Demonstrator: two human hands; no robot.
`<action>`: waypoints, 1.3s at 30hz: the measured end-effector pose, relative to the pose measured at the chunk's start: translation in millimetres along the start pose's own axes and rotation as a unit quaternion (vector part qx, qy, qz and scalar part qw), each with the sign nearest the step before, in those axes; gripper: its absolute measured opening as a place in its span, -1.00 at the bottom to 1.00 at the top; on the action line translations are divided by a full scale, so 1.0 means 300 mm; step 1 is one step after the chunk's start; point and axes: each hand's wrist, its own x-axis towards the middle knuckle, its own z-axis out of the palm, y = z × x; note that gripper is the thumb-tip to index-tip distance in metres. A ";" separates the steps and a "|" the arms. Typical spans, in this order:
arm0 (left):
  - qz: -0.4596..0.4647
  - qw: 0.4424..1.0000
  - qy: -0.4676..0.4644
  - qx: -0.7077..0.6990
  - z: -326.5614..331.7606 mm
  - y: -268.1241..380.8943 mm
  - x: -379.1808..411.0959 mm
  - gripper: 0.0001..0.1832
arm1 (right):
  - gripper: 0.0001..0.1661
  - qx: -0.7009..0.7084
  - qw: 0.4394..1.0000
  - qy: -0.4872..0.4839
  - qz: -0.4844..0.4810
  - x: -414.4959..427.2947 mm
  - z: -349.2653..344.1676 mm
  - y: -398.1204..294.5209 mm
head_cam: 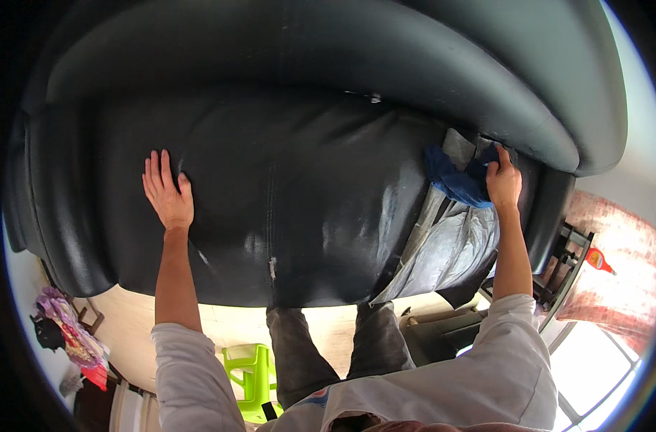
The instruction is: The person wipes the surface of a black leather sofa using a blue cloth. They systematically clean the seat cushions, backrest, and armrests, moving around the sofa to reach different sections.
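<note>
A black leather-look sofa [306, 162] fills the view before me, its seat worn and scuffed near the front edge. My left hand [169, 191] rests flat on the left part of the seat, fingers spread, holding nothing. At the right end, my right hand [504, 181] grips a crumpled blue cloth [457, 181], close to where the seat meets the backrest. Below the cloth, the torn cover shows a silvery-grey layer [452, 245], with a loose black flap hanging at the front. A small pale tear [375, 99] marks the rear seam.
A green plastic stool [255, 378] stands on the floor beside my legs. Colourful fabric [74, 329] lies at the far left. On the right are a dark rack [568, 270], an orange-red bottle [599, 260] and a patterned pink curtain [608, 291] by the window.
</note>
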 end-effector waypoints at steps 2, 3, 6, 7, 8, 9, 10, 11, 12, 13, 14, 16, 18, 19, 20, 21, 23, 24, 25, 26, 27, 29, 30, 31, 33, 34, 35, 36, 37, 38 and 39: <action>-0.002 1.000 0.007 -0.005 -0.008 0.012 0.022 -0.49 | -0.53 0.154 0.987 0.035 0.007 -0.030 0.025 0.055; -0.010 1.000 0.010 -0.012 -0.029 0.051 0.056 -0.53 | -0.53 0.228 0.972 0.054 0.012 -0.043 0.048 0.085; 0.062 0.992 0.051 -0.093 -0.064 0.333 0.163 -0.72 | -0.52 0.561 0.820 0.030 0.109 -0.083 0.088 0.155; 0.082 0.981 0.011 -0.175 -0.074 0.479 0.200 -0.74 | -0.52 0.667 0.732 0.016 0.140 -0.106 0.089 0.146; 0.096 0.971 -0.015 -0.219 -0.065 0.591 0.221 -0.78 | -0.51 0.734 0.661 0.010 0.154 -0.135 0.058 0.094; 0.125 0.960 -0.024 -0.249 -0.062 0.694 0.249 -0.85 | -0.50 0.769 0.623 -0.003 0.142 -0.164 0.018 0.052; 0.140 0.953 -0.021 -0.267 -0.034 0.795 0.266 -0.89 | -0.48 0.800 0.586 -0.014 0.129 -0.193 -0.027 0.021; 0.139 0.948 -0.066 -0.278 0.018 0.912 0.282 -0.87 | -0.46 0.820 0.560 -0.013 0.115 -0.222 -0.087 0.035; 0.157 0.957 -0.063 -0.237 0.066 0.984 0.295 -0.82 | -0.48 0.837 0.536 0.003 0.107 -0.252 -0.129 0.049; 0.139 0.970 -0.066 -0.190 0.110 1.060 0.299 -0.77 | -0.49 0.850 0.516 0.021 0.101 -0.293 -0.155 0.078; 0.099 0.979 -0.069 -0.161 0.146 1.127 0.311 -0.72 | -0.54 0.758 0.632 0.137 0.085 -0.357 -0.100 0.192; 0.029 0.990 -0.045 -0.131 0.198 1.215 0.307 -0.69 | -0.59 0.704 0.674 0.206 0.084 -0.435 -0.090 0.306; -0.032 0.992 0.007 -0.120 0.236 1.253 0.283 -0.72 | -0.63 0.821 0.547 0.114 0.115 -0.489 -0.162 0.364; -0.033 0.990 0.034 -0.136 0.266 1.258 0.275 -0.78 | -0.64 0.869 0.474 0.067 0.127 -0.500 -0.199 0.373; -0.035 0.986 0.062 -0.151 0.291 1.243 0.272 -0.85 | -0.65 0.854 0.483 0.091 0.170 -0.512 -0.214 0.366; -0.036 0.981 0.087 -0.169 0.312 1.238 0.272 -0.90 | -0.66 0.851 0.481 0.096 0.186 -0.512 -0.210 0.368; -0.003 0.973 0.111 -0.203 0.307 1.218 0.276 -0.96 | -0.66 0.845 0.476 0.099 0.224 -0.517 -0.203 0.384; 0.006 0.974 0.098 -0.206 0.298 1.193 0.276 -0.97 | -0.66 0.852 0.456 0.101 0.235 -0.523 -0.183 0.407; 0.015 0.974 0.086 -0.209 0.285 1.167 0.276 -0.98 | -0.66 0.854 0.457 0.090 0.231 -0.523 -0.176 0.428; 0.013 0.970 0.084 -0.228 0.264 1.131 0.264 -0.97 | -0.66 0.857 0.457 0.077 0.226 -0.521 -0.170 0.448; -0.042 0.960 0.034 -0.276 0.217 1.137 0.234 -0.94 | -0.65 0.856 0.462 0.068 0.222 -0.520 -0.164 0.481; -0.125 0.943 0.006 -0.307 0.113 1.074 0.167 -0.89 | -0.62 0.861 0.458 0.061 0.213 -0.511 -0.136 0.556; -0.143 0.936 0.003 -0.320 0.041 1.032 0.111 -0.88 | -0.60 0.863 0.456 0.058 0.210 -0.508 -0.127 0.585; -0.164 0.925 -0.026 -0.341 -0.024 0.994 0.035 -0.88 | -0.54 0.849 0.478 0.058 0.218 -0.489 -0.143 0.597; -0.137 0.939 -0.059 -0.310 -0.150 0.850 -0.164 -0.90 | -0.39 0.823 0.515 0.055 0.232 -0.442 -0.179 0.583; -0.179 0.935 -0.082 -0.296 -0.224 0.816 -0.276 -0.91 | -0.37 0.819 0.532 0.044 0.211 -0.433 -0.166 0.631; -0.192 0.941 -0.094 -0.261 -0.297 0.735 -0.397 -0.93 | -0.36 0.813 0.546 0.038 0.198 -0.417 -0.179 0.631; -0.189 0.952 -0.084 -0.227 -0.364 0.682 -0.522 -0.97 | -0.35 0.806 0.560 0.035 0.186 -0.395 -0.201 0.619; -0.146 0.970 -0.143 -0.132 -0.447 0.636 -0.627 -0.92 | -0.34 0.798 0.576 0.035 0.175 -0.375 -0.220 0.614; -0.121 0.976 -0.175 -0.050 -0.517 0.501 -0.799 -0.89 | -0.35 0.787 0.598 0.024 0.147 -0.351 -0.227 0.608; -0.145 0.955 -0.251 0.061 -0.568 0.450 -0.933 -0.85 | -0.36 0.769 0.626 0.018 0.130 -0.333 -0.235 0.603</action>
